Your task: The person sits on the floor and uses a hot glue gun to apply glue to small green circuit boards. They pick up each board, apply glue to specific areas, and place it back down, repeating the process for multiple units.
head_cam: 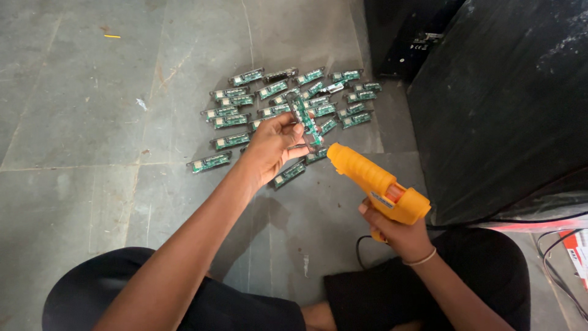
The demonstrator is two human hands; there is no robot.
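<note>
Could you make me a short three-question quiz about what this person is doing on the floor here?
1. True or false: the right hand holds a yellow glue gun.
2. What does the left hand hold up? A) a green circuit board B) a screwdriver C) a cup
3. Where do the other boards lie?

Key:
1. True.
2. A, the green circuit board, near the gun's nozzle.
3. Spread on the grey stone floor in front of the person.

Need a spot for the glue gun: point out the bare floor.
Bare floor lies left of the circuit boards, and between the boards and the knees, under the left hand. Right is crowded: black cabinet, cables, the right hand with the glue gun.
</note>
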